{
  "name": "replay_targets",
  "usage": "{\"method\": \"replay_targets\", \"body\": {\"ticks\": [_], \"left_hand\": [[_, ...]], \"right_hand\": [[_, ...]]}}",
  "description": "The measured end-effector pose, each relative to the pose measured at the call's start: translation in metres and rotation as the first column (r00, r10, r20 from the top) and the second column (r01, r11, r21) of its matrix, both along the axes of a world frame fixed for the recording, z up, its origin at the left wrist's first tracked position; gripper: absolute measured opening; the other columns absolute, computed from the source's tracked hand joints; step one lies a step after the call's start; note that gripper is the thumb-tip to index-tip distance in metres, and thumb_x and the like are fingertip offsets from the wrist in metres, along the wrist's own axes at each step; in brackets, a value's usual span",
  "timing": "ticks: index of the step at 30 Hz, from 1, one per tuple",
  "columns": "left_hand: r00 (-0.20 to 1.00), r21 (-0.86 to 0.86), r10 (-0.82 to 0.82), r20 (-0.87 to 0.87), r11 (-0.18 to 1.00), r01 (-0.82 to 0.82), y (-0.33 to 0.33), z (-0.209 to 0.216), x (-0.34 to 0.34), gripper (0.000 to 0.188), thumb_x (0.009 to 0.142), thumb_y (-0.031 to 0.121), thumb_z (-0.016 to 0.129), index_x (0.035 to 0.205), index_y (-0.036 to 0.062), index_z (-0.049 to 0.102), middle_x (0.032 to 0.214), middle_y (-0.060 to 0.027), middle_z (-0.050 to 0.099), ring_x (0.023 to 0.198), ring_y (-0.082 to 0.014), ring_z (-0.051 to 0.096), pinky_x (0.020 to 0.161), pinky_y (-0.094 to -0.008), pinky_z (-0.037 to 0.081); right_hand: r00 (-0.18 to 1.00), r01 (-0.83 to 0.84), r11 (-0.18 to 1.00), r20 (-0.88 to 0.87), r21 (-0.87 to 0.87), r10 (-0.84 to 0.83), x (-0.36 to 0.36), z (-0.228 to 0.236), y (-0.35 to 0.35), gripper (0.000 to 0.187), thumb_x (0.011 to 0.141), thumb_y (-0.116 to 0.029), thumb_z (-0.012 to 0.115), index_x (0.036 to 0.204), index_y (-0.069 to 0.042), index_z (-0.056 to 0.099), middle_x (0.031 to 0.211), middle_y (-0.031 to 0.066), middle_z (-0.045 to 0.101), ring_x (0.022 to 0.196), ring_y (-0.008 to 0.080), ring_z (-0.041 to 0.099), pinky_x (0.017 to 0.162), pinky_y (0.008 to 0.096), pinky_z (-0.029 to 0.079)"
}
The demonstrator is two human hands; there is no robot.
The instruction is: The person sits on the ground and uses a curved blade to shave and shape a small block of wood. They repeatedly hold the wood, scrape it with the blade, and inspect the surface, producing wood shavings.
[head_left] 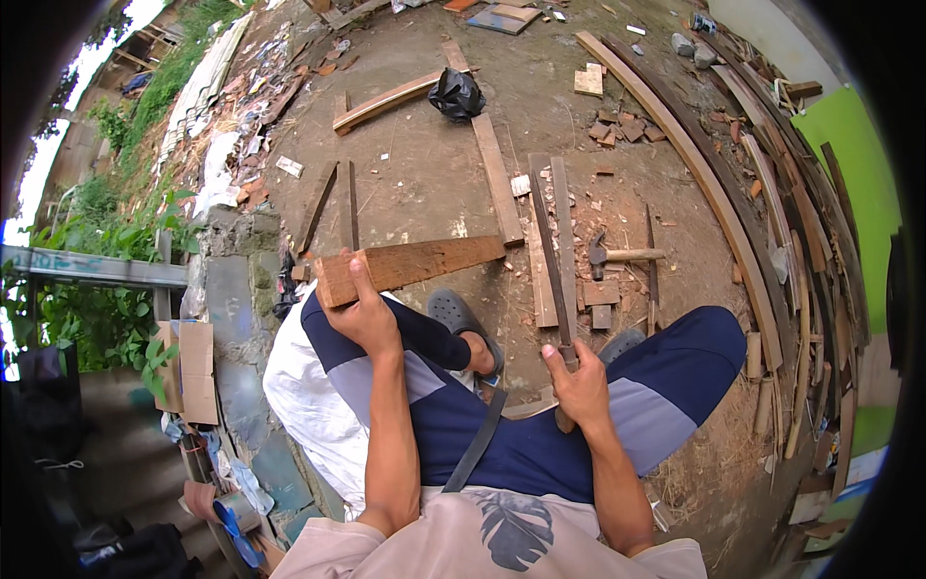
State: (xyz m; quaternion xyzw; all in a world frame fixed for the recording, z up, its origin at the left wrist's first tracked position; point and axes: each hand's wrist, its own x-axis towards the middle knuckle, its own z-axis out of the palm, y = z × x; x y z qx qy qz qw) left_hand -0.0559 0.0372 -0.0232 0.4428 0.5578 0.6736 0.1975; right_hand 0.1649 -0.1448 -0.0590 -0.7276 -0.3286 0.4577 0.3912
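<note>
My left hand [363,314] grips the thick end of a rough brown wooden beam [424,266], thumb on top. The beam slants across above my left knee and its far end narrows away to the right. Closed round a wooden handle, my right hand [579,386] holds a machete [550,251], its long dark blade pointing away from me. The blade lies over two boards [565,232] on the ground, apart from the beam. A claw hammer [622,255] with a wooden handle rests to the right of the blade.
Wood offcuts [602,292] lie near the hammer, and brick pieces [627,128] farther off. A black plastic bag [456,95] sits on joined timber [496,179] ahead. Long planks [694,183] line the right side. A low block wall [234,318] stands at my left.
</note>
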Motion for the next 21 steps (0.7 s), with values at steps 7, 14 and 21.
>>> {"method": "replay_targets", "body": {"ticks": [7,14,21], "left_hand": [[0.928,0.132,-0.343,-0.145,0.923,0.362,-0.011,0.02,0.013,0.031,0.092,0.011,0.078,0.112,-0.0037,0.06,0.103,-0.0156,0.073,0.102,-0.0252,0.074,0.088,-0.0352,0.059],[0.441,-0.02,-0.891,-0.105,0.445,0.895,-0.012,0.08,0.032,0.062,0.087,0.055,0.077,0.103,-0.0047,0.069,0.087,-0.0115,0.077,0.087,-0.0191,0.076,0.075,-0.0307,0.059],[0.383,-0.065,-0.921,0.075,0.379,0.923,-0.025,0.047,0.068,0.086,0.093,0.078,0.044,0.103,-0.0042,0.067,0.086,-0.0096,0.074,0.081,-0.015,0.072,0.071,-0.0288,0.056]], "right_hand": [[0.995,-0.032,0.985,0.101,0.169,0.015,-0.002,0.009,0.001,0.043,0.091,-0.042,0.078,0.09,-0.001,0.063,0.064,0.0067,0.062,0.061,0.0134,0.061,0.059,0.0317,0.048],[0.973,-0.002,0.921,-0.21,0.39,0.091,-0.002,-0.008,0.02,0.058,0.073,-0.023,0.094,0.109,-0.001,0.054,0.134,0.0148,0.067,0.102,0.0133,0.067,0.086,0.0312,0.056],[0.884,0.093,0.893,-0.45,0.44,0.129,-0.003,-0.001,0.013,0.049,0.076,-0.002,0.09,0.102,-0.007,0.049,0.114,0.0084,0.067,0.103,0.0137,0.066,0.089,0.0313,0.057]]}}
